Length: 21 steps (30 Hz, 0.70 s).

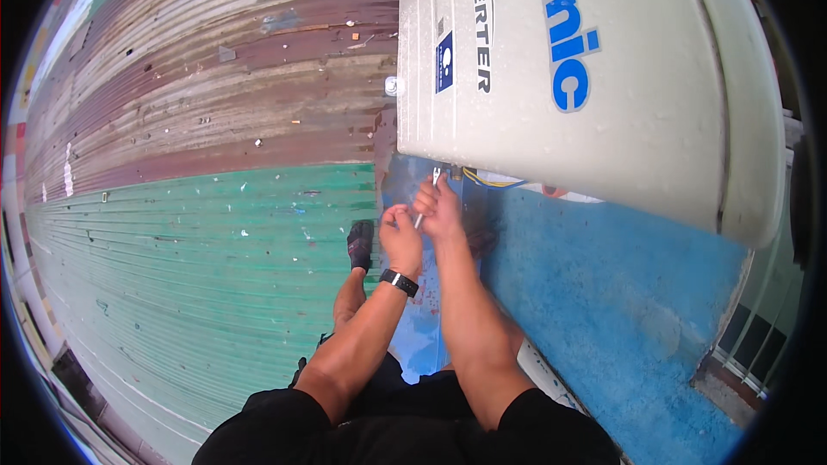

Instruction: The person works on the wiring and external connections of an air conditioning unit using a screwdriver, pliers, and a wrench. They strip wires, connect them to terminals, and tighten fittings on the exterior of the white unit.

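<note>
My right hand [443, 212] is wrapped round a silver spanner [438, 174]. Its open jaw points up beside the brass-coloured fitting [457, 172] at the end of the white outdoor air-conditioner unit [637, 133]; whether jaw and fitting touch is too small to tell. The shaft's lower end shows between my two hands. My left hand [402, 239], with a black watch on the wrist, is close beside it, fingers curled in a pinch; what they hold, if anything, is hidden. Yellow and blue wires [491, 181] come out next to the fitting.
Corrugated roofing, rusty brown [250, 103] and green [207, 267], spreads out on the left, with small bits of debris. My foot in a dark sock [360, 244] rests at its edge. A blue painted surface [603, 293] lies at right, by a metal railing [758, 327].
</note>
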Each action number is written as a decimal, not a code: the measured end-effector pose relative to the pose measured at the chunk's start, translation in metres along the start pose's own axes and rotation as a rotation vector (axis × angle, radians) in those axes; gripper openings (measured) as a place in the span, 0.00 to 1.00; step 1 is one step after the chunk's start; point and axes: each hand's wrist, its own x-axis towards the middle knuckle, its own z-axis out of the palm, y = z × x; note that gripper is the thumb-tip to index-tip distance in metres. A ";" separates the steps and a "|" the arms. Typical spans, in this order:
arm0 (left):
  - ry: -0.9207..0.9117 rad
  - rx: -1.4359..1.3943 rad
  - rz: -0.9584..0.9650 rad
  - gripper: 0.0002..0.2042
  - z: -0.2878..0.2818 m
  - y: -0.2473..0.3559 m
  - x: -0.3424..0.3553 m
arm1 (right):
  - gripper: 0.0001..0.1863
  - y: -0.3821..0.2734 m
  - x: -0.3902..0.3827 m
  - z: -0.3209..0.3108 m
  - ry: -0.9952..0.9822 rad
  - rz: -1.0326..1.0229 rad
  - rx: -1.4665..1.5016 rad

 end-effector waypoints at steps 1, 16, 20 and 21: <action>0.015 -0.009 0.016 0.09 -0.001 0.010 0.004 | 0.20 0.005 0.006 0.008 0.054 -0.047 0.078; -0.317 0.237 -0.174 0.12 -0.005 0.155 0.060 | 0.17 0.024 -0.011 0.082 0.312 -0.201 0.370; -0.400 0.328 -0.305 0.12 -0.034 0.124 0.098 | 0.08 0.029 -0.056 0.043 0.224 -0.127 0.051; -0.474 0.388 -0.322 0.13 -0.011 0.112 0.089 | 0.07 0.023 -0.069 0.023 0.297 -0.089 0.006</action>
